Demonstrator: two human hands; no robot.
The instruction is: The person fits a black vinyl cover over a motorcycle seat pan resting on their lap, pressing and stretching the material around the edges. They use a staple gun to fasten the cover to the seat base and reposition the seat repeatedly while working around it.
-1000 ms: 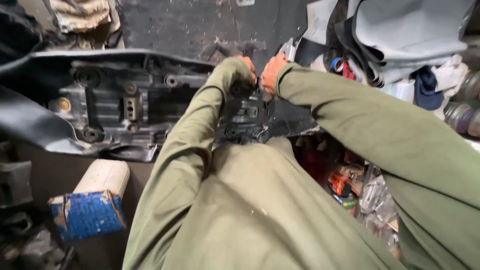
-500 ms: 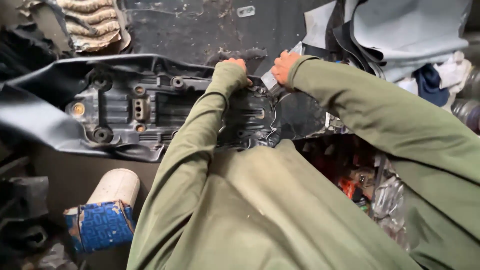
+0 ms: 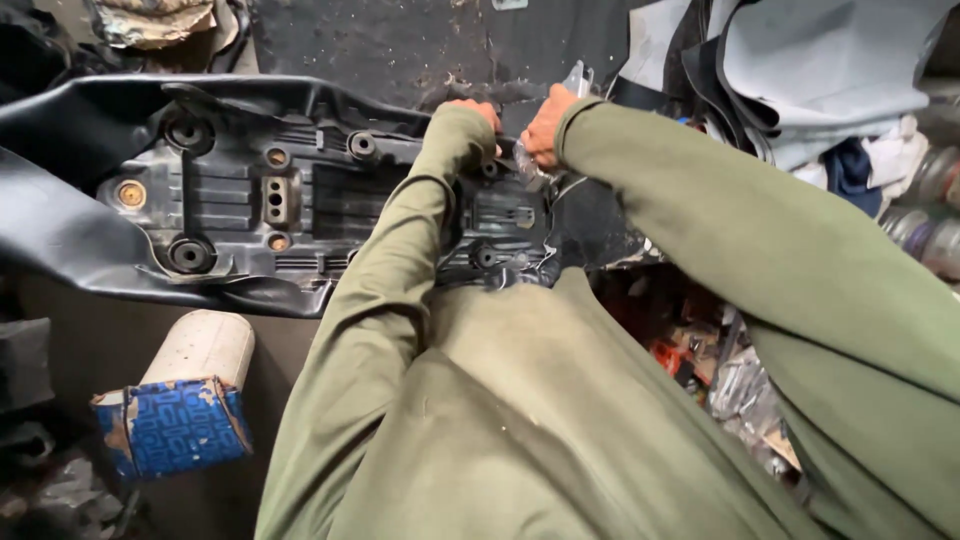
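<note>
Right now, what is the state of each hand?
Left hand: closed, gripping the far edge of the black seat base.
Right hand: closed on a small clear tool.

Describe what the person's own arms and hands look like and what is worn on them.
Both arms are covered by long, loose olive-green sleeves of plain cloth, creased at the elbows, with no markings or stripes. The left sleeve and right sleeve end in plain cuffs at the wrists. The left hand and right hand are bare: no gloves, and no rings or watch can be seen.
</note>
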